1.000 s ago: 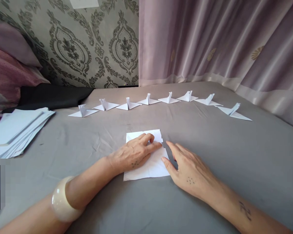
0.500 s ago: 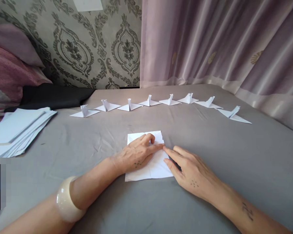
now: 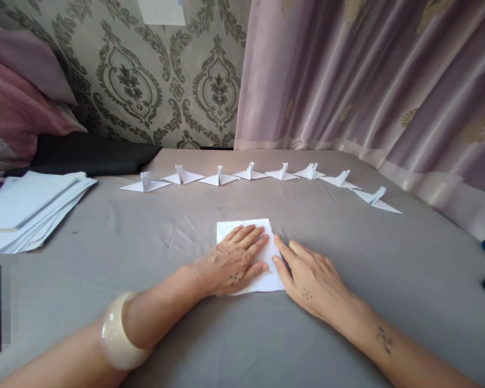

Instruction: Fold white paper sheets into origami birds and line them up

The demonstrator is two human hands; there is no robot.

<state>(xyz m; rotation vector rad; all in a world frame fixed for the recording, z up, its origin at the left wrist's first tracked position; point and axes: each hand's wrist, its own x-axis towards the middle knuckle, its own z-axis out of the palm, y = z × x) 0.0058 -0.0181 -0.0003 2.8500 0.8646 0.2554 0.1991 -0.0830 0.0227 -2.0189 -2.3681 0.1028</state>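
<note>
A folded sheet of white paper (image 3: 270, 280) lies flat on the grey cloth in front of me. My left hand (image 3: 242, 256) rests palm down on it, fingers stretched out, covering much of its middle and left side. At the paper's right edge is my right hand (image 3: 307, 275), its index fingertip and thumb touching the edge and the other fingers loosely bent. Nothing is gripped in either hand.
Several folded white paper birds (image 3: 219, 177) stand in a curved row beyond the paper. A stack of white paper (image 3: 32, 210) lies at the left, near a black cloth (image 3: 92, 153). A pink curtain (image 3: 315, 81) hangs behind, at the right.
My left hand has flattened and spread its fingers on the paper; before, its fingers were bent with the index pointing at the right edge. My right hand stays by that edge. The view has shifted slightly.
</note>
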